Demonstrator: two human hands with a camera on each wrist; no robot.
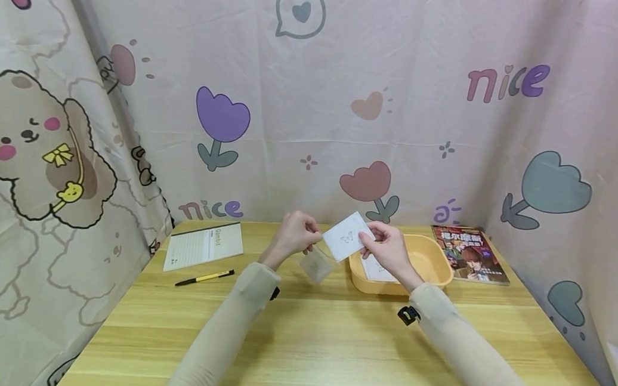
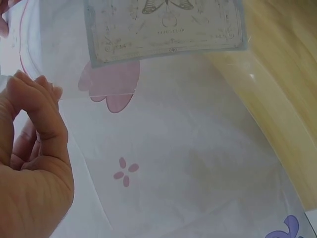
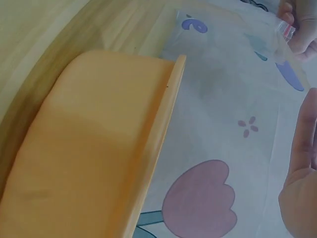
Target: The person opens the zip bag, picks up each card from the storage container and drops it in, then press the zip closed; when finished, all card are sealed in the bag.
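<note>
My left hand (image 1: 293,237) pinches a small clear zip bag (image 1: 320,271) by its upper edge, left of the basket. A red zip line shows on the bag near the fingertips in the left wrist view. A sheet printed with a butterfly (image 2: 168,32) shows through the clear plastic there. My right hand (image 1: 390,248) holds a white card (image 1: 343,239) with a small butterfly drawing, thumb on its front face. That card tilts close beside the bag's top, above the left rim of the yellow plastic basket (image 1: 438,276).
Another white card (image 1: 375,270) lies in the basket. To the basket's right is a colourful magazine (image 1: 472,256). At the back left lies a notebook (image 1: 203,246), with a yellow and black pen (image 1: 204,278) in front. A printed curtain (image 1: 291,98) encloses the wooden table (image 1: 320,348).
</note>
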